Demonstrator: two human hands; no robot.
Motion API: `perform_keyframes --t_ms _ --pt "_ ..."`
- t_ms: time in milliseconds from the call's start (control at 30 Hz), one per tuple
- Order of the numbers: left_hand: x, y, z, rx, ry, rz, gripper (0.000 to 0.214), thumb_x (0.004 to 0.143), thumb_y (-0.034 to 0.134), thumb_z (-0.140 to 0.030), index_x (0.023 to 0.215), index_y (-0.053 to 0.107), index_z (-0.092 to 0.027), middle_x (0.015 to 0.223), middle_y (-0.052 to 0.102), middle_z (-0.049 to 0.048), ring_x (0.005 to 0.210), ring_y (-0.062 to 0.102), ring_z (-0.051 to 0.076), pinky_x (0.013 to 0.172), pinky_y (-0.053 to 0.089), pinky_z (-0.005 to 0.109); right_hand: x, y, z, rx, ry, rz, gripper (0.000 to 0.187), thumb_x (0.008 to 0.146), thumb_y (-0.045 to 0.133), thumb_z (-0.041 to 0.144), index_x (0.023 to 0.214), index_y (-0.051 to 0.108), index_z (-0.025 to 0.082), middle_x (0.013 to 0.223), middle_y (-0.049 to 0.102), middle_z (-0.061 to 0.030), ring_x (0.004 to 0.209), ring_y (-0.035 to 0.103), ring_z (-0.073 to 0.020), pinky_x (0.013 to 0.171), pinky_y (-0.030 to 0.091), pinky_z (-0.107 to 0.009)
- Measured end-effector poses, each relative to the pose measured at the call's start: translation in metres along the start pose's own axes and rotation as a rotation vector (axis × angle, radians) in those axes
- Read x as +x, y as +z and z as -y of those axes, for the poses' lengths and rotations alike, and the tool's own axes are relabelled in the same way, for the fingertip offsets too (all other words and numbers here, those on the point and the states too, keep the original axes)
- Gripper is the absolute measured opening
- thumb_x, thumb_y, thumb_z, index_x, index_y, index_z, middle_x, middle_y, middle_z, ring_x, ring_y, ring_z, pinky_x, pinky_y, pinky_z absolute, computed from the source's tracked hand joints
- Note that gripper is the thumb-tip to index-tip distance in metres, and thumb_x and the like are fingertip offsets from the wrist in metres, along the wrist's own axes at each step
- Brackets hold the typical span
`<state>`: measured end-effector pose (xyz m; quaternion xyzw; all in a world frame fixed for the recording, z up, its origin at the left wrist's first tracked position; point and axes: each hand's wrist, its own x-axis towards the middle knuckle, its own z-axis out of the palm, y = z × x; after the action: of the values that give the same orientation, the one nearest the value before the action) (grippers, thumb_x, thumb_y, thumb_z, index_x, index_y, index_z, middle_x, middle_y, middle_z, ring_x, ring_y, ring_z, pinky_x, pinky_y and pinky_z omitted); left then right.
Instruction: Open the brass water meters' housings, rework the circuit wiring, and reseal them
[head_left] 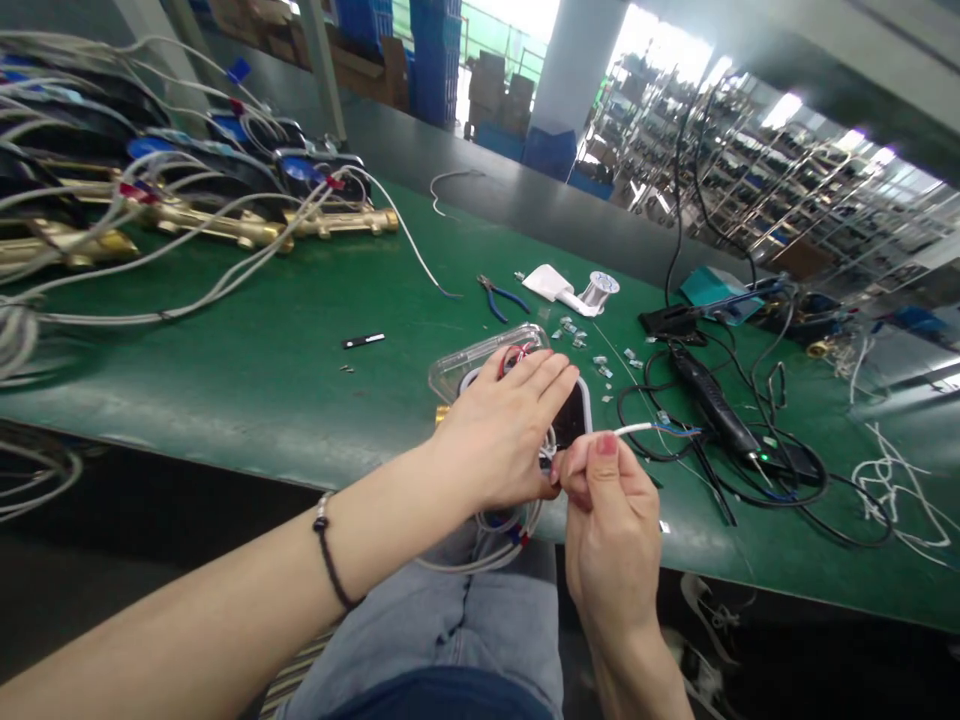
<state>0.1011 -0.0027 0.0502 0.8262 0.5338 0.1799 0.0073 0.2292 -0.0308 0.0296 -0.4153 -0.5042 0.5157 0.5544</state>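
My left hand (504,425) lies over a small white-rimmed device with a dark face (574,412) at the near edge of the green table (262,370); its fingers are curled around the device's side. My right hand (609,520) pinches a white cable (637,429) whose blue and thin wire ends point right. A clear plastic cover (480,357) with red wires sits just behind the device. More white cable loops hang below the table edge over my lap.
Blue-handled pliers (499,296), a solder spool (600,288) and small clear connectors (600,365) lie behind. A black soldering iron (709,395) with tangled black cords is at right. Brass fittings with grey cables (225,225) fill the left.
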Motion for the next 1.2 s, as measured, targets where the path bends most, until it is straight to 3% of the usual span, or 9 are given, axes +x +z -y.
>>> perform_keyframes --t_ms 300,500,633,800,1000,1200 --pt "0.001 0.001 -0.004 0.009 0.002 -0.007 0.074 0.076 0.050 -0.045 0.139 0.035 -0.009 0.148 0.037 0.0123 0.136 0.030 0.028 0.110 0.022 0.045 -0.006 0.005 0.000 -0.086 -0.140 -0.052 0.035 0.095 0.046 0.039 0.067 0.051 0.018 0.062 0.045 0.0045 0.056 0.040 -0.0071 0.055 0.033 -0.022" --pt "0.000 0.000 -0.008 0.029 -0.020 0.002 0.062 0.083 0.039 -0.038 0.139 0.036 -0.010 0.148 0.037 0.0119 0.135 0.031 0.027 0.109 0.024 0.045 -0.009 0.006 0.007 -0.419 -0.204 0.007 0.036 0.095 0.041 0.037 0.065 0.048 0.018 0.059 0.046 0.0041 0.053 0.040 -0.0076 0.051 0.032 -0.021" --pt "0.000 0.002 -0.009 0.053 -0.019 0.015 0.061 0.083 0.041 -0.036 0.139 0.036 -0.012 0.148 0.036 0.0110 0.136 0.030 0.028 0.109 0.025 0.046 -0.006 0.006 0.015 -0.658 -0.268 0.093 0.034 0.095 0.038 0.032 0.065 0.046 0.019 0.057 0.047 0.0033 0.051 0.039 -0.0088 0.051 0.029 -0.022" --pt "0.002 0.002 -0.012 0.041 -0.036 0.042 0.056 0.086 0.039 -0.032 0.139 0.036 -0.015 0.149 0.036 0.0078 0.136 0.030 0.025 0.110 0.024 0.044 -0.002 0.009 0.024 -0.960 -0.366 0.122 0.031 0.095 0.034 0.028 0.072 0.054 0.018 0.061 0.057 -0.0020 0.049 0.044 -0.0111 0.051 0.029 -0.024" --pt "0.000 -0.004 -0.018 0.061 -0.045 0.079 0.054 0.088 0.036 -0.029 0.141 0.036 -0.016 0.150 0.035 0.0068 0.136 0.030 0.026 0.110 0.026 0.042 -0.002 0.009 0.026 -1.045 -0.392 0.187 0.032 0.094 0.032 0.027 0.088 0.061 0.014 0.077 0.068 -0.0096 0.059 0.058 -0.0145 0.055 0.033 -0.025" --pt "0.002 -0.006 -0.019 0.098 -0.068 0.120 0.055 0.088 0.038 -0.026 0.142 0.033 -0.017 0.150 0.035 0.0066 0.135 0.032 0.027 0.110 0.026 0.042 -0.001 0.008 0.023 -1.098 -0.401 0.188 0.032 0.095 0.032 0.027 0.082 0.059 0.016 0.071 0.064 -0.0081 0.054 0.054 -0.0134 0.051 0.028 -0.026"
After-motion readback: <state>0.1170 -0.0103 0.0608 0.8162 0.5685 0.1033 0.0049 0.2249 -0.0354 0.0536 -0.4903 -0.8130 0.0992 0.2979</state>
